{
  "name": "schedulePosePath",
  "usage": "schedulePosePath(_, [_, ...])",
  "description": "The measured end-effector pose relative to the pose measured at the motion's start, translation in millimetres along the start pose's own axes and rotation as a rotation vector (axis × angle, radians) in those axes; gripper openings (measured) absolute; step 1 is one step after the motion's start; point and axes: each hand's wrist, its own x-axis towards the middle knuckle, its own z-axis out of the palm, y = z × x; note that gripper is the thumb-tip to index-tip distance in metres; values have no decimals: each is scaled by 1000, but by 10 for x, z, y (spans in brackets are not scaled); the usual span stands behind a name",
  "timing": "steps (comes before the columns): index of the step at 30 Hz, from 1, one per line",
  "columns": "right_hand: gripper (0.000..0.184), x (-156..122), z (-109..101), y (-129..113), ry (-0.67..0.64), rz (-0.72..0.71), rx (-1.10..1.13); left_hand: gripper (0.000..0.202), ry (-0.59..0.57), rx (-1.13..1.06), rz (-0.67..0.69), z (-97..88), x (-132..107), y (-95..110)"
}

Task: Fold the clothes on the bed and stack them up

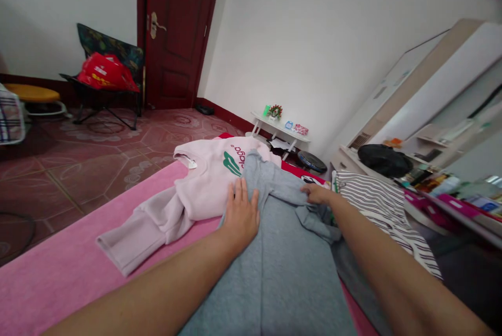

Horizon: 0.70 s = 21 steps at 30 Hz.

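A grey long garment lies spread toward me over a pink-covered surface, one sleeve laid across its upper part. My left hand rests flat on the garment's left edge, fingers stretched out. At the right, my right hand pinches the grey fabric near the sleeve, with the thumb side partly hidden. Bunched grey cloth sits just below that hand. Beyond and left of my left hand, a pale pink sweatshirt with green and red print lies partly under the grey garment.
A striped garment lies to the right, near a cluttered dresser holding a black bag. Behind stands a low white shelf. Far left are a folding chair with a red bag and a yellow stool.
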Motion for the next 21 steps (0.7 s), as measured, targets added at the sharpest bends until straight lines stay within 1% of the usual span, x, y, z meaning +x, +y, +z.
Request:
schedulePosePath(2, [16,-148,19,42,-32,1,0,55,14,-5,6,3,-9,-1])
schedulePosePath(4, [12,-245,3,27,-15,-6,-9,55,26,-1,10,6,-18,-3])
schedulePosePath(7, [12,-350,-106,-104,112,-12,-33,54,37,15,12,8,-30,-6])
schedulePosePath(9, [15,-459,-204,-284,234,-33,-34,54,45,21,14,10,-36,-10])
schedulePosePath(11, [18,-633,-279,-526,332,-150,3,53,55,21,22,12,-39,-16])
schedulePosePath(12, [19,-737,-301,-650,338,-248,29,53,61,18,24,14,-40,-19])
schedulePosePath(14, [18,-937,-313,-847,270,-463,106,52,68,9,29,15,-40,-24])
schedulePosePath(15, [18,-1013,-305,-896,233,-529,152,52,70,5,28,15,-40,-25])
schedulePosePath(16, [18,-1062,-291,-904,221,-540,199,52,70,2,26,13,-40,-26])
schedulePosePath(17, [20,-1082,-270,-870,243,-512,245,52,69,1,24,9,-40,-25])
schedulePosePath(19, [24,-1052,-217,-702,314,-349,281,53,62,0,23,-1,-41,-22])
schedulePosePath(20, [28,-1019,-185,-592,301,-259,273,53,56,0,23,-8,-40,-20])
schedulePosePath(21, [34,-991,-151,-484,236,-188,262,53,49,-1,22,-16,-40,-19])
